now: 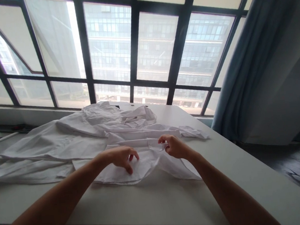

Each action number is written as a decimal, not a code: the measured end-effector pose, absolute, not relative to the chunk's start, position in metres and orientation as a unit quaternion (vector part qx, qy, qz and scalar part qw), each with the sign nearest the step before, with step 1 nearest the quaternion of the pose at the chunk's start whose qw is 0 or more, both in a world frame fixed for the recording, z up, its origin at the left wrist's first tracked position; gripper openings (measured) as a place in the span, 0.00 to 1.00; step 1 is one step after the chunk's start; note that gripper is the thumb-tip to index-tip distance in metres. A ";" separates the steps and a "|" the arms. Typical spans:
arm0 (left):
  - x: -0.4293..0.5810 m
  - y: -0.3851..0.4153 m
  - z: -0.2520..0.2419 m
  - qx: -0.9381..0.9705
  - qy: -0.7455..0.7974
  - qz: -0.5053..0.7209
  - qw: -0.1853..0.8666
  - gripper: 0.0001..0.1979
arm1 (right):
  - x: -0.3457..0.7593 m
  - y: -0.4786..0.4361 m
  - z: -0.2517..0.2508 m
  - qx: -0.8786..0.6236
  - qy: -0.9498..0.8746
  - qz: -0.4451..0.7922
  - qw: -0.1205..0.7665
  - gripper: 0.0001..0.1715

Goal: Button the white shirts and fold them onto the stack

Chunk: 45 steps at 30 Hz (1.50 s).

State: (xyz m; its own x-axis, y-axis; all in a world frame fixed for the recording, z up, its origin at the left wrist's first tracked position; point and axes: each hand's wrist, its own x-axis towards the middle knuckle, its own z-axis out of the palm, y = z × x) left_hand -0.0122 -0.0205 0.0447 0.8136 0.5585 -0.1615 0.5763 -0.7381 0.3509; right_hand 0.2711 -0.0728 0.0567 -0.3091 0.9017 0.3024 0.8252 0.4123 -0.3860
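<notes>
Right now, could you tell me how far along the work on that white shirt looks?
Early on. Done: the white shirt is laid out on the white table. In hand: the left hand presses flat on the near part, while the right hand pinches a fabric edge in its grip. Left: most of the garment lies rumpled and bunched toward the window, with no neat folds showing.

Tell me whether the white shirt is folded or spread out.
Spread out, rumpled: the white shirt sprawls across the table, only its near edge bunched.
</notes>
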 end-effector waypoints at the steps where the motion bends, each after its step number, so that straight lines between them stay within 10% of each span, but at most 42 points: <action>1: -0.014 -0.021 0.047 0.929 0.314 -0.038 0.193 0.34 | 0.275 -0.076 0.062 -0.540 -0.802 0.068 0.245 0.22; 5: -0.018 -0.025 0.055 0.925 0.327 -0.069 0.182 0.38 | 0.282 -0.088 0.079 -0.477 -0.817 0.255 0.198 0.18; 9: -0.012 -0.034 0.057 0.944 0.292 -0.026 0.150 0.25 | 0.277 -0.093 0.080 -0.335 -0.792 0.508 0.048 0.38; 17: 0.024 -0.090 0.046 0.986 0.091 0.059 0.124 0.13 | 0.282 -0.072 0.048 -0.485 -0.837 0.206 0.150 0.22; 24: 0.010 -0.065 0.052 0.966 0.117 0.089 0.213 0.15 | 0.285 -0.067 0.043 -0.495 -0.844 0.184 0.095 0.36; 35: -0.025 -0.038 0.056 0.927 0.335 -0.077 0.151 0.42 | 0.267 -0.097 0.071 -0.463 -0.850 0.249 0.033 0.36; 41: -0.018 -0.040 0.060 0.927 0.313 -0.060 0.197 0.13 | 0.262 -0.090 0.087 -0.458 -0.805 0.374 -0.044 0.31; 45: -0.022 -0.022 0.053 0.936 0.333 0.044 0.102 0.21 | 0.267 -0.064 0.072 -0.533 -0.829 0.155 0.061 0.22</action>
